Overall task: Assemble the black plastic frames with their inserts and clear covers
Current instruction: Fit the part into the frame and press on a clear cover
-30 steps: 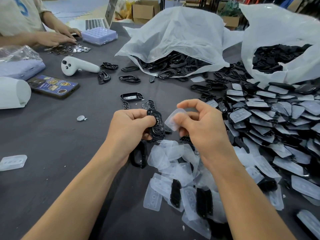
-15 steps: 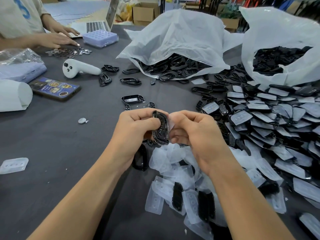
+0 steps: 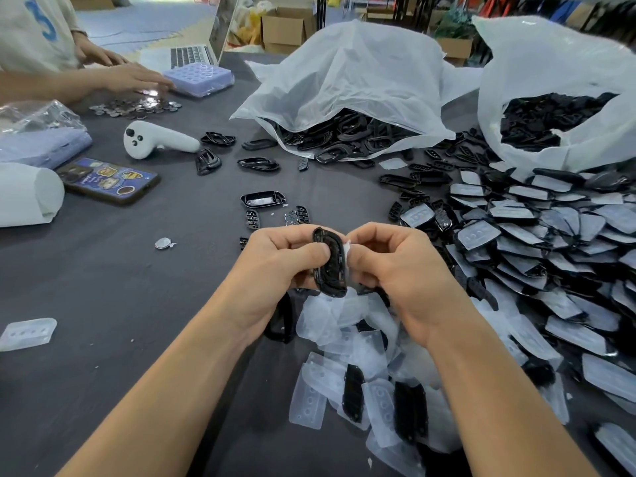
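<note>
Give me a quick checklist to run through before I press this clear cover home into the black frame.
1. Left hand grip on the black frame: ok, thumb and fingers curl round it.
2. Right hand grip on the clear cover: ok, pinched at the frame's right edge.
3. Cover seated in the frame: cannot tell, the fingers hide the join.
4. Frame held off the table: ok, both hands carry it in the air.
5. Spare covers within reach: ok, the pile of clear covers lies just below the hands.
</note>
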Demonstrator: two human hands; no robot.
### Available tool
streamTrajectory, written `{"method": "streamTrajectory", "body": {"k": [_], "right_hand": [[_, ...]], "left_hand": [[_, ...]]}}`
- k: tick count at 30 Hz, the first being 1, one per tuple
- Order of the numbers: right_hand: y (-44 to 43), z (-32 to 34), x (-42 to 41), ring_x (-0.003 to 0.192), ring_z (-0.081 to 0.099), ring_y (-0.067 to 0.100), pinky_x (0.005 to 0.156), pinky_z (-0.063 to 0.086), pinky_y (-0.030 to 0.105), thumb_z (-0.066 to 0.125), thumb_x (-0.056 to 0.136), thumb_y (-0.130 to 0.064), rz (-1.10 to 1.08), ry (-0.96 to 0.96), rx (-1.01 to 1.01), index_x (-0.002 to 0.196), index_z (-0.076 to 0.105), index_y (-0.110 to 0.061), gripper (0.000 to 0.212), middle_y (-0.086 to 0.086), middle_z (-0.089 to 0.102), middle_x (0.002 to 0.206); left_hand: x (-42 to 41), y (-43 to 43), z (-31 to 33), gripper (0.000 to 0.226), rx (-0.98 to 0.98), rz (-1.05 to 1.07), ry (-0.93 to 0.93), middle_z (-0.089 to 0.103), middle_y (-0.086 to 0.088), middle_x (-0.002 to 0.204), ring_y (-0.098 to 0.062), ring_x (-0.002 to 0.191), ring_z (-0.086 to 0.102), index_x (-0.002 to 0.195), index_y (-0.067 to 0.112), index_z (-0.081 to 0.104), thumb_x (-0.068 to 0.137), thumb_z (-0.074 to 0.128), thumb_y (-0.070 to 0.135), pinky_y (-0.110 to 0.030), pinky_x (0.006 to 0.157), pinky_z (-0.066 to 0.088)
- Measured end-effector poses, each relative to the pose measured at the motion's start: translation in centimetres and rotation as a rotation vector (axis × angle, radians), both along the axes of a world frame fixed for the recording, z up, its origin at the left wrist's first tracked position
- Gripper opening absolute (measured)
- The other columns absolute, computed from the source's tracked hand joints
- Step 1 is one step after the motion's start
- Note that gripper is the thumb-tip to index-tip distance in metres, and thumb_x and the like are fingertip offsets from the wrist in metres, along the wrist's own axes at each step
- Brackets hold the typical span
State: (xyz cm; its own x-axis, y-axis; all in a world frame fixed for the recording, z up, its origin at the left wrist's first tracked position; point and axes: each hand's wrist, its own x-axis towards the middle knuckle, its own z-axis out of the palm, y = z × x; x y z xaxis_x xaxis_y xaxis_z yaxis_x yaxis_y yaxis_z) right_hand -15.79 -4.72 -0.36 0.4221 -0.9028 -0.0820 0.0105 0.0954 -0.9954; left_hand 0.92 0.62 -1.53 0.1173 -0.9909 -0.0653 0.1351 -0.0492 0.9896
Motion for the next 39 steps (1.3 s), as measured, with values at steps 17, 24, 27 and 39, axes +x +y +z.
{"method": "streamTrajectory", "body": {"k": [17, 24, 27, 39], "right_hand": [[1.2, -0.1, 1.0, 0.048, 0.060, 0.004, 0.049, 0.045, 0.015, 0.077, 0.084, -0.018, -0.230, 0.370, -0.440, 0.069, 0.075, -0.026, 0.017, -0.011, 0.070, 0.058], [1.3, -0.6, 1.3, 0.052, 0.064, 0.009, 0.048, 0.047, 0.019, 0.081, 0.083, -0.021, -0.360, 0.447, -0.627, 0.070, 0.072, -0.025, 0.016, -0.014, 0.067, 0.057], [1.2, -0.6, 1.4, 0.053, 0.064, 0.010, 0.048, 0.048, 0.021, 0.083, 0.082, -0.023, -0.375, 0.458, -0.648, 0.070, 0.071, -0.025, 0.017, -0.014, 0.067, 0.058], [1.1, -0.7, 1.3, 0.054, 0.063, 0.006, 0.049, 0.044, 0.011, 0.082, 0.082, -0.023, -0.354, 0.469, -0.664, 0.068, 0.069, -0.025, 0.018, -0.017, 0.066, 0.060]], "left_hand": [[-1.0, 0.0, -0.7, 0.012, -0.064, 0.112, -0.051, 0.081, -0.012, 0.087, -0.020, 0.076, 0.078, 0.097, 0.019, 0.085, 0.090, 0.080, 0.011, -0.026, 0.067, 0.061], [-0.4, 0.0, -0.6, 0.021, 0.002, 0.044, -0.112, 0.082, -0.009, 0.090, -0.020, 0.080, 0.076, 0.102, 0.021, 0.085, 0.096, 0.073, 0.005, -0.022, 0.070, 0.060], [-0.3, 0.0, -0.4, 0.027, 0.031, 0.007, -0.072, 0.082, -0.011, 0.095, -0.021, 0.089, 0.078, 0.110, 0.014, 0.081, 0.097, 0.067, -0.004, -0.024, 0.073, 0.061], [-0.4, 0.3, -0.2, 0.025, 0.079, -0.034, -0.067, 0.079, -0.020, 0.102, -0.028, 0.098, 0.075, 0.111, 0.008, 0.080, 0.099, 0.061, -0.002, -0.041, 0.091, 0.063]]}}
